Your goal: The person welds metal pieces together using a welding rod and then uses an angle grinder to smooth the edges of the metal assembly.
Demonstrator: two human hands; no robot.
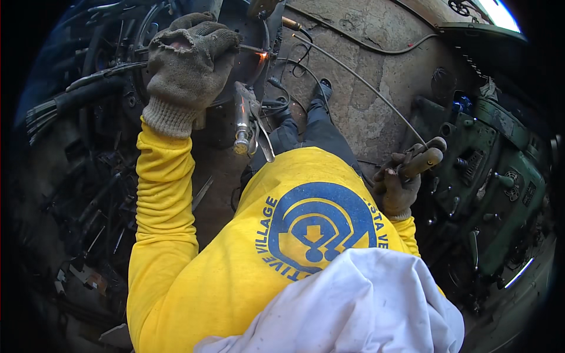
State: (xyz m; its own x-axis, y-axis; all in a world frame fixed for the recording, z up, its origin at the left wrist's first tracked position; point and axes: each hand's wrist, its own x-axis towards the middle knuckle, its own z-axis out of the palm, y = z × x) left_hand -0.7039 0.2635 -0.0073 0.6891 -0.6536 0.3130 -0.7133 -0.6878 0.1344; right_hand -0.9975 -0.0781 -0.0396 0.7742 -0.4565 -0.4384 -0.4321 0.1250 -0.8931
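Note:
My left hand (191, 67), in a worn grey knit glove with a hole, is closed at a round metal frame (268, 29); its grip is hidden under the fingers. A small spot on the metal glows orange (262, 56) just right of that hand. Below it, locking pliers (243, 120) hang at the frame's lower edge. Out to the right, my gloved right hand (400, 185) is closed round the tan, rounded handle of an electrode holder (422, 163). From there a long thin welding rod (365, 84) slants up and left, its tip short of the frame.
Cables (300, 67) and a hose (382, 50) run over the concrete floor (353, 70). A green machine (500, 182) with levers stands at the right. Dark metal rods (47, 115) and scrap crowd the left. A white cloth (353, 300) hangs over my yellow shirt.

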